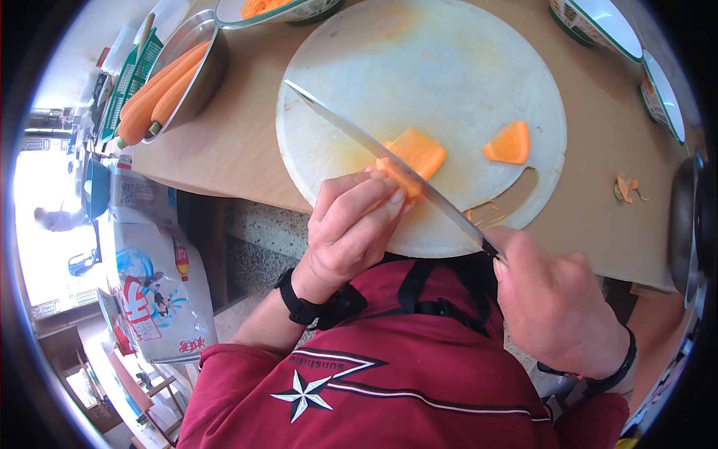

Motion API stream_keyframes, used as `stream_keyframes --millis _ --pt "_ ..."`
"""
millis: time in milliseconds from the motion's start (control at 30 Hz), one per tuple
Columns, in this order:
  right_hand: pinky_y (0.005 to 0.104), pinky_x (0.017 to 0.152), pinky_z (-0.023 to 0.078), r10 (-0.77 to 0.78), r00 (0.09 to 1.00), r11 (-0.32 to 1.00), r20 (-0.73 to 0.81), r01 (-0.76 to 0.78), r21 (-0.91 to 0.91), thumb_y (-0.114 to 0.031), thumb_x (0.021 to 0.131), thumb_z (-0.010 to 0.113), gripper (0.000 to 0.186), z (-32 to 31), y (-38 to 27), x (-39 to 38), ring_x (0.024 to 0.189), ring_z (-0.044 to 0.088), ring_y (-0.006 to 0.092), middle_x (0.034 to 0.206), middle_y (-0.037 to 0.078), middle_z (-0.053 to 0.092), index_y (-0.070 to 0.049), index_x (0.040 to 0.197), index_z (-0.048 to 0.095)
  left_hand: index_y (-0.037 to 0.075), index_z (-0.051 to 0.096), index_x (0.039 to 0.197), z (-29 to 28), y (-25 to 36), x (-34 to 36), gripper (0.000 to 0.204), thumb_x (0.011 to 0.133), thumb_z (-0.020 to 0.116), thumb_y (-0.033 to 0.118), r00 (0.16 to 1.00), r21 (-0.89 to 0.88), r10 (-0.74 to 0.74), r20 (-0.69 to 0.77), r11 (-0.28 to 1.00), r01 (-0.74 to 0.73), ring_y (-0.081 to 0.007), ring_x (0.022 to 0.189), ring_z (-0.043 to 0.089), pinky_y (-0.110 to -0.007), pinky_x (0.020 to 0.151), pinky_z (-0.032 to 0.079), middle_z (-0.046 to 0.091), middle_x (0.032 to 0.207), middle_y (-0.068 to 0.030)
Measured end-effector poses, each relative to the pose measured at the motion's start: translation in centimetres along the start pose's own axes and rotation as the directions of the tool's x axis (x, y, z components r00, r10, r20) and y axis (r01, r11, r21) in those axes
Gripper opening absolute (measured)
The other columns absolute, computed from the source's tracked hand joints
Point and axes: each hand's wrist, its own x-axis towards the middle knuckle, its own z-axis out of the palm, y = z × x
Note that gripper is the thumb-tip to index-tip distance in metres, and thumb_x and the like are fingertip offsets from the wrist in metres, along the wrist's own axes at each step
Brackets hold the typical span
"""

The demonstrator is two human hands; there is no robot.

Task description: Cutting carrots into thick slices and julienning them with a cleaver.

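Observation:
A long kitchen knife (357,135) slants across the round white cutting board (464,67), its tip toward the far left. My right hand (557,303) is wrapped round its handle at the board's near edge. The blade crosses an orange carrot chunk (419,153), which shows on both sides of it. My left hand (351,221) pinches the near part of this chunk with bent fingers beside the blade. How deep the edge sits in the chunk I cannot tell. Another carrot chunk (510,144) lies apart to the right, near the board's handle slot.
A metal basin (208,75) with whole carrots (168,88) stands at the far left, beside a green basket (133,84). A bowl (295,12) of shredded carrot touches the top edge. More bowls (598,26) and small scraps (627,188) are on the right.

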Motion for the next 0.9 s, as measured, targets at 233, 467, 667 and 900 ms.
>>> stream_keyframes --millis 233,467,667,900 --pt "0.0428 0.055 0.048 0.015 0.999 0.999 0.046 -0.013 -0.052 0.003 0.085 0.055 0.027 0.0 -0.4 0.4 0.061 0.061 0.0335 0.068 0.015 0.056 0.006 0.112 0.053 0.000 0.068 0.088 -0.1 -0.1 0.0 0.029 0.063 0.080 -0.004 1.000 0.001 0.006 0.009 1.000 -0.006 -0.0250 0.085 0.063 -0.032 0.072 0.056 0.064 0.098 -0.0084" --pt "0.0478 0.053 0.044 0.086 0.987 0.996 0.138 -0.080 -0.042 -0.001 0.088 0.053 0.019 0.4 -0.3 2.2 0.059 0.057 0.0388 0.062 0.018 0.053 0.002 0.106 0.048 0.000 0.069 0.088 0.3 -0.2 -0.3 0.027 0.063 0.080 -0.003 1.000 -0.015 0.018 -0.017 1.000 -0.018 -0.0252 0.084 0.063 -0.032 0.073 0.057 0.064 0.097 -0.0088" --pt "0.0506 0.053 0.040 0.177 0.965 0.983 0.191 -0.166 -0.074 -0.005 0.090 0.053 0.019 0.3 -0.1 4.5 0.060 0.056 0.0410 0.063 0.020 0.054 0.001 0.106 0.045 0.002 0.066 0.091 0.4 -0.3 -0.4 0.032 0.065 0.081 -0.007 1.000 -0.028 0.002 -0.012 1.000 -0.002 -0.0254 0.085 0.063 -0.032 0.069 0.055 0.064 0.101 -0.0104" --pt "0.0524 0.054 0.040 0.058 0.992 0.996 0.111 -0.064 0.055 -0.005 0.090 0.052 0.016 1.7 0.7 6.0 0.060 0.056 0.0443 0.061 0.023 0.055 0.002 0.100 0.043 0.002 0.066 0.092 0.4 -0.5 -0.4 0.031 0.066 0.080 -0.007 1.000 -0.012 0.018 -0.021 1.000 -0.018 -0.0259 0.084 0.063 -0.032 0.068 0.054 0.063 0.100 -0.0106"
